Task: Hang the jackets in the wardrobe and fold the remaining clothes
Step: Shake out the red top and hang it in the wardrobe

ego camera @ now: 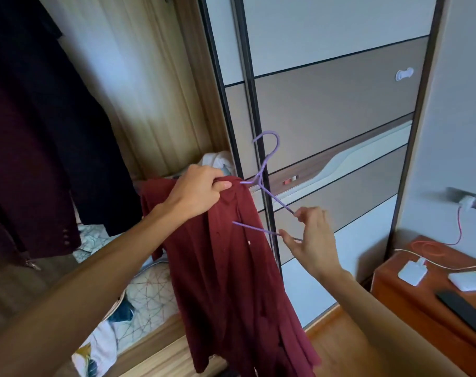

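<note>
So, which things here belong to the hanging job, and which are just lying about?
Job: red jacket, purple hanger, left hand gripping the jacket, right hand pinching the hanger, wardrobe.
Lying about: white charger, black remote, orange cabinet.

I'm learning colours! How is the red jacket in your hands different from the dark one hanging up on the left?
The red jacket is brighter red; the dark jacket is deep plum. The red jacket is gripped at its shoulder by the left hand, half on the purple hanger the right hand pinches; the dark jacket already hangs in the wardrobe. Both dangle downward.
</note>
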